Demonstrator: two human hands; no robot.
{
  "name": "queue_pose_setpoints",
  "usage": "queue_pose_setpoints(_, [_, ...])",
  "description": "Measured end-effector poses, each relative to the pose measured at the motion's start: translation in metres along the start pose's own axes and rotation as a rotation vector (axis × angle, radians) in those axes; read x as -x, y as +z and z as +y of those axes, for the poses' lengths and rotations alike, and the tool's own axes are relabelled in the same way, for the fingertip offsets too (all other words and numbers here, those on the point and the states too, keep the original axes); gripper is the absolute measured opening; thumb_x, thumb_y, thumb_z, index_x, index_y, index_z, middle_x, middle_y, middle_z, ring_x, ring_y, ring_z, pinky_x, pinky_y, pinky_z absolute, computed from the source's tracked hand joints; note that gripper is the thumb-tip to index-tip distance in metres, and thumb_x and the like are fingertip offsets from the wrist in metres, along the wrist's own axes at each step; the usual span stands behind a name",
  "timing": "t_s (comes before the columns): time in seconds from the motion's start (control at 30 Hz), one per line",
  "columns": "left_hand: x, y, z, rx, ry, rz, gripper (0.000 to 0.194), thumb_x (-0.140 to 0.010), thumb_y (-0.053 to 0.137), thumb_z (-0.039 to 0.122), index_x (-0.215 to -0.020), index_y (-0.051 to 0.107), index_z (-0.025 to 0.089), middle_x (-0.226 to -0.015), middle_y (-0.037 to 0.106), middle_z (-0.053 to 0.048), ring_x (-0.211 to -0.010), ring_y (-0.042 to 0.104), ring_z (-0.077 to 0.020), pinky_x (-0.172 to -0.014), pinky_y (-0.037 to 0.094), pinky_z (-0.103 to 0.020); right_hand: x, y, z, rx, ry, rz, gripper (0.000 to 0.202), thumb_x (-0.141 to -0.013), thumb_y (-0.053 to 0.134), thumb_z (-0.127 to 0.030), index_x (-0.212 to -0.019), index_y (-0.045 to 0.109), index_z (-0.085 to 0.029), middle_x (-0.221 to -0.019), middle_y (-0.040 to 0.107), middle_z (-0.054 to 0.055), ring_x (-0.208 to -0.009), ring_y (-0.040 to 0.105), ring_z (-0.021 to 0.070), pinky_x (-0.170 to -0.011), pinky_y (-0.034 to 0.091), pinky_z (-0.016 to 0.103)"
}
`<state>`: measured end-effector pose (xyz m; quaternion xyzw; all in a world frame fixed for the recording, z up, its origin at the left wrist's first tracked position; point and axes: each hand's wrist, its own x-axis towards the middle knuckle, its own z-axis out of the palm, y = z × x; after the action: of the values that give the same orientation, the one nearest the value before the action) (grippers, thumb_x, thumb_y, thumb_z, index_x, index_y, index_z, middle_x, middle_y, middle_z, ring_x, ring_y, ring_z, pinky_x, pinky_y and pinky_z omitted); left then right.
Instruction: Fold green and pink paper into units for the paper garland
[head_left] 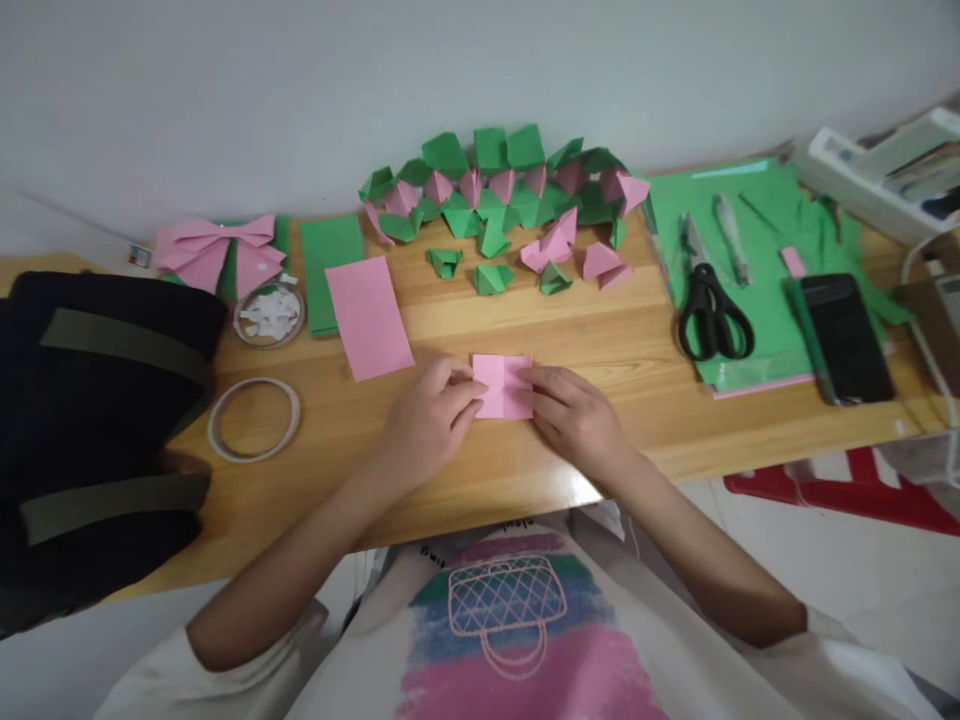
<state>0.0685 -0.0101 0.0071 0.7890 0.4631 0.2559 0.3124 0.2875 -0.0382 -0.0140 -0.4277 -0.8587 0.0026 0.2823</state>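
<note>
A small piece of pink paper (503,404), creased down the middle, lies on the wooden table (645,400) between my two hands. My left hand (429,412) has its thumb and fingers closed on the paper's left edge. At the right edge, the fingers of my right hand (574,412) pinch the paper too. Just left of my left hand rests a larger pink sheet (369,318), overlapping a stack of green paper (330,255). Beyond my hands sit small folded green pieces (493,279) and folded pink pieces (604,265).
Green and pink folded pieces form an arc (491,190) by the wall. At right, scissors (712,310), a cutter (731,240) and a phone (846,338) lie on green sheets (765,340). At left are a tape roll (255,458), paper scraps (270,312), a pink bow (225,248) and a black bag (97,420).
</note>
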Motion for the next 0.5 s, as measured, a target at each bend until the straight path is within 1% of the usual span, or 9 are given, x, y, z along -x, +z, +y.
queue_pose_setpoints(0.03, [-0.003,-0.001,-0.003,-0.043,0.087,-0.033,0.012,-0.086,0.059,0.017,-0.082,0.070,0.018,-0.100,0.065,-0.007,-0.094,0.059,-0.0207,-0.085,0.049,-0.038,0.001,-0.001,0.000,0.001,-0.005,-0.011,0.021,-0.092,0.052,-0.012,-0.094,0.073,-0.016,-0.107,0.074,0.012,-0.095,0.068,0.0221,-0.081,0.058,0.036])
queue_pose_setpoints(0.1, [-0.007,-0.002,-0.011,-0.118,0.235,-0.079,0.017,-0.090,0.057,0.017,-0.079,0.071,0.018,-0.097,0.066,-0.007,-0.093,0.058,-0.0212,-0.083,0.048,-0.038,0.003,-0.002,-0.002,0.005,-0.015,-0.022,0.020,-0.092,0.053,-0.013,-0.097,0.072,-0.016,-0.110,0.074,0.012,-0.097,0.067,0.0235,-0.080,0.057,0.038])
queue_pose_setpoints(0.2, [-0.008,-0.003,-0.023,-0.197,0.394,-0.102,0.019,-0.094,0.054,0.018,-0.086,0.071,0.017,-0.093,0.068,-0.007,-0.091,0.058,-0.0213,-0.080,0.047,-0.036,0.007,-0.003,-0.004,0.000,-0.013,-0.029,0.019,-0.092,0.056,-0.014,-0.100,0.072,-0.018,-0.112,0.074,0.011,-0.099,0.066,0.0248,-0.076,0.055,0.038])
queue_pose_setpoints(0.33, [-0.009,-0.005,-0.034,-0.240,0.522,-0.102,0.021,-0.097,0.050,0.018,-0.093,0.070,0.016,-0.095,0.069,-0.007,-0.094,0.059,-0.0200,-0.083,0.047,-0.035,0.008,-0.004,-0.004,-0.052,0.018,-0.051,0.017,-0.091,0.058,-0.016,-0.103,0.071,-0.018,-0.109,0.075,0.010,-0.096,0.067,0.0231,-0.076,0.054,0.037])
queue_pose_setpoints(0.5, [-0.012,-0.009,-0.035,-0.370,0.680,-0.067,0.019,-0.098,0.049,0.016,-0.094,0.068,0.015,-0.097,0.071,-0.005,-0.094,0.060,-0.0195,-0.082,0.049,-0.033,-0.001,-0.007,0.000,-0.220,0.086,-0.068,0.012,-0.091,0.060,-0.019,-0.095,0.071,-0.018,-0.099,0.074,0.009,-0.088,0.067,0.0208,-0.076,0.054,0.037])
